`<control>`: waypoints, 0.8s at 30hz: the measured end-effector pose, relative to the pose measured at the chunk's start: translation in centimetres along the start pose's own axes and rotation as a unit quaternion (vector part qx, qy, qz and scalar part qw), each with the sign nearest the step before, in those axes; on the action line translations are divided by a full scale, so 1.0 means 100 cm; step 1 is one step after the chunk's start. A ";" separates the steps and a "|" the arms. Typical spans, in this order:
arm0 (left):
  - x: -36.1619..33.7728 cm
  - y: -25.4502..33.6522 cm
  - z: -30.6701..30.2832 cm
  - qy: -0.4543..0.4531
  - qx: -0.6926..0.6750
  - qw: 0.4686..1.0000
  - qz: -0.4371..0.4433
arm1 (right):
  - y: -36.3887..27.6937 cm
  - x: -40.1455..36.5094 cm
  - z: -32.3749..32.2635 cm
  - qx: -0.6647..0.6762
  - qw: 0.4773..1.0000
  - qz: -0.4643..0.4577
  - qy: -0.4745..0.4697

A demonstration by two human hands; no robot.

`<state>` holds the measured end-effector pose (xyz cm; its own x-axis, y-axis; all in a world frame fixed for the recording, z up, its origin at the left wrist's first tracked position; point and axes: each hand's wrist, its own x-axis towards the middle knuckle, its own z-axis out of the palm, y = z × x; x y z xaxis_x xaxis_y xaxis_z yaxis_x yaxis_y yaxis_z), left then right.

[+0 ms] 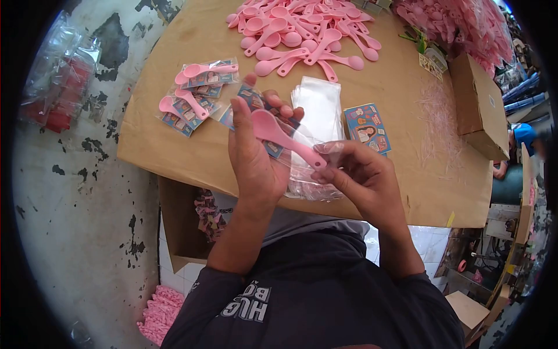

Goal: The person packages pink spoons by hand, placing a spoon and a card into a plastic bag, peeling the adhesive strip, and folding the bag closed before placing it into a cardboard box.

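A pink measuring spoon (267, 125) lies over a blue printed card inside a clear plastic bag (293, 131). My left hand (256, 160) supports the bag from below, palm up, with thumb and fingers curled round its sides. At the handle end, my right hand (366, 177) pinches the clear film between thumb and fingers. Beneath my hands is a stack of clear bags (318, 102), partly covered. Just right of that sits a pile of blue printed cards (369, 129). Several bagged spoons with cards (195, 99) lie left of my left hand.
Loose pink spoons (302, 35) are heaped at the table's far side. A cardboard box (479, 107) stands at the right edge near scattered thin plastic strips (439, 122). Below the table's left front, an open carton (186, 227) contains packed pieces. Another person's arm (500, 170) shows far right.
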<state>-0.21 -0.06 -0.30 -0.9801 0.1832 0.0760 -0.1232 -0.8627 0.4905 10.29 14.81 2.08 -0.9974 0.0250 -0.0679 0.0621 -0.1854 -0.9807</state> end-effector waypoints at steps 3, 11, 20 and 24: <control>-0.010 -0.007 0.007 -0.002 -0.011 0.999 -0.045 | 0.015 0.002 0.000 0.023 0.996 -0.068 0.046; -0.018 -0.020 0.013 -0.051 -0.070 0.986 -0.143 | 0.028 0.001 0.003 -0.120 0.964 -0.177 0.158; -0.008 -0.003 0.011 -0.024 -0.080 0.980 -0.182 | 0.006 -0.014 -0.021 -0.261 0.860 -0.424 0.109; -0.011 0.006 0.020 -0.051 -0.092 0.965 -0.239 | 0.007 -0.005 -0.027 -0.232 0.897 -0.343 0.153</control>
<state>1.09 0.17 1.63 -0.7848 0.6190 -0.0308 -0.5926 -0.7349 0.3298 10.97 17.33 0.93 -0.7542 0.2586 0.6036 -0.4834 0.4035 -0.7769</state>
